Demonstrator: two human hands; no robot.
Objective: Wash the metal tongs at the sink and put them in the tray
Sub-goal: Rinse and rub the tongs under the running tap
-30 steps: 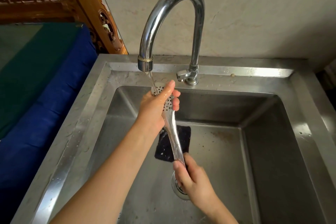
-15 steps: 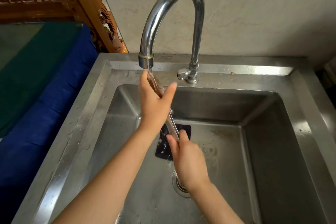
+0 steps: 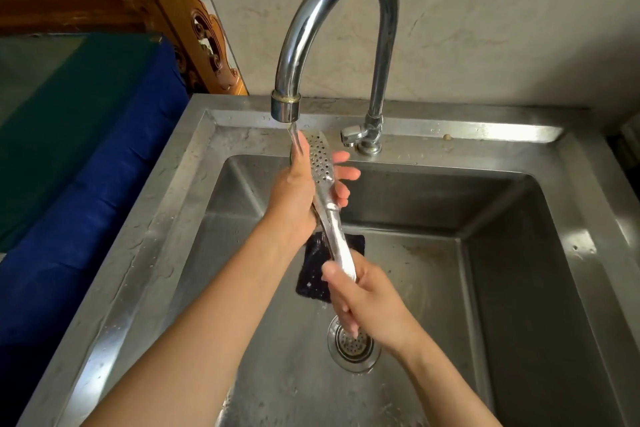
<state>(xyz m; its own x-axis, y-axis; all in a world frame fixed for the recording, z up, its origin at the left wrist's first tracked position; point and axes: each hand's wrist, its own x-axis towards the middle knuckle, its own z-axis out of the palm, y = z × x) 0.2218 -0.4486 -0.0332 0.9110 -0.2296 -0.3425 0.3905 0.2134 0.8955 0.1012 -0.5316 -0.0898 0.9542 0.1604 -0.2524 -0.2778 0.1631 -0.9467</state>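
The sink fills your view, its basin deep and mostly bare, so you have open room to the right and toward the near edge for turning things. The tap arches over the back-left corner, water running from its spout. A dark pad lies flat on the basin floor, just behind the drain. You hold the metal tongs angled up, perforated head under the stream so water probably runs down their length. Your left hand wraps the upper shaft, fingers loosely spread behind it; your right hand is closed around the handle end. No tray is in view.
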